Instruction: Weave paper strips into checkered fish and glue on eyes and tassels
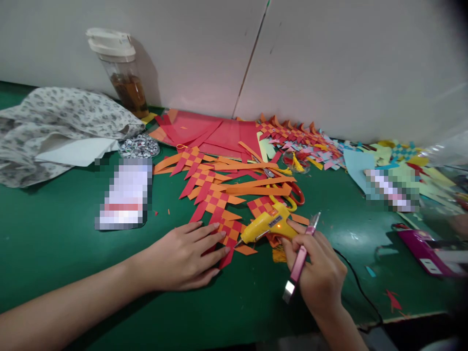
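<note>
My left hand (pixel 192 253) lies flat with its fingers stretched over the near end of a woven red and orange paper strip (pixel 215 199). Checkered squares and pointed paper tails run along this strip. In my right hand (pixel 321 268) is a yellow glue gun (pixel 268 224), whose small light glows orange. Its nozzle touches or hovers just over a red paper tail by my left fingertips; I cannot tell which. A pink utility knife (pixel 302 258) is also held between the right fingers, blade pointing up and away. Another woven piece (pixel 259 207) lies partly behind the glue gun.
Scissors (pixel 292 197) lie among orange strips behind the glue gun. A phone-like blurred slab (pixel 126 195) is at left, near a patterned cloth (pixel 66 131) and a tea bottle (pixel 122 73). Paper scraps (pixel 321 151) line the wall. A black cord (pixel 360 287) trails right, near a purple object (pixel 426 251).
</note>
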Demonstrator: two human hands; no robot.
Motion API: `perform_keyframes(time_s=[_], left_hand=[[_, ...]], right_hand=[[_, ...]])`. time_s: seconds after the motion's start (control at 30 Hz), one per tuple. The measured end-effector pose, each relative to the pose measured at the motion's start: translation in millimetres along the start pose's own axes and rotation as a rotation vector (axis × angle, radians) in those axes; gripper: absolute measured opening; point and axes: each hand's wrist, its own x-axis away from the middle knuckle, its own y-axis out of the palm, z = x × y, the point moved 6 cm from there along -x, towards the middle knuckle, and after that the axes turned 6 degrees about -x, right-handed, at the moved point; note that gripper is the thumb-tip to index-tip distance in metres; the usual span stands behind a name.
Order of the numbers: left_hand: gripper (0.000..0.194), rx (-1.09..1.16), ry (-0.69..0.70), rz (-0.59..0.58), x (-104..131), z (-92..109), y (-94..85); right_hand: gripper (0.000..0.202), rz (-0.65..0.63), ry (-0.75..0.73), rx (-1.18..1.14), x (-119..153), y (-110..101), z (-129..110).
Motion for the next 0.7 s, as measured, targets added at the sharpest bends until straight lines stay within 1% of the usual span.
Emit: perform_keyframes(time_s=[0.33,0.4,0.47,0.53,0.7], left_hand=[[0.033,-0.008,0.0,0.012,1.0,0.3,-0.8],[0.033,-0.014,0.001,0.016,0.7,0.3,-1.5],[0.032,-0.017,-0.003,0.025,0.1,0.3,-2.3],[0.031,-0.022,-0.006,0.044,-0.5,0.8,-3.4],[0.028,-0.032,-0.015,0.112,-0.6,2.9,-6.6]], right_hand=[[0.027,0.084,-0.198,0.103,-6.3,-7.8,-22.8],[0.026,0.086,-0.204,0.088,-8.4,-7.4,-23.0],[0.026,0.083,-0.158,0.054,-11.1,-6.0,-16.8],[0.027,0.075,-0.08,0.016,-13.4,-3.2,-5.5],[0.027,0.012,0.15,-0.041,-19.3,10.7,34.2]])
